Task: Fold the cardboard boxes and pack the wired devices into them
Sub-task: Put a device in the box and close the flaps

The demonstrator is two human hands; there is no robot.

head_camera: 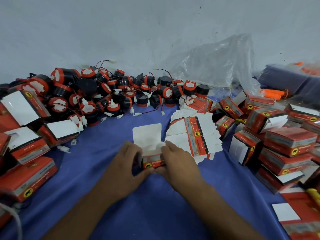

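– Nearest the lens, noticed what?
– Noticed the left hand point(129, 158) and the right hand point(178, 158), both curled round the half-folded box point(154, 161), thumbs meeting at its near edge.
– Worked outward by size after that?
– Did. Took in the blue tabletop point(83, 161) first, then the heap of wired devices point(103, 94) banked along the back, well apart from the hands. Noted folded boxes point(285, 144) stacked at right, others at left. Spotted a fan of flat blanks point(192, 134) just beside the right hand.
– And the job itself?
– Came down to the half-folded box again, gripped low in the middle of the tabletop, and its white lid flap point(147, 135), open and pointing away toward the heap. Could not see inside.
– Judged the fold how?
– Judged it about midway: walls up, lid open. Would have pinned the base with the thumbs, squared the corners, then pressed the side tabs inward before touching the lid. Would have creased firmly, guessing at thin, springy card. Would have left the lid back until after seating a device and coiling its wire on top.
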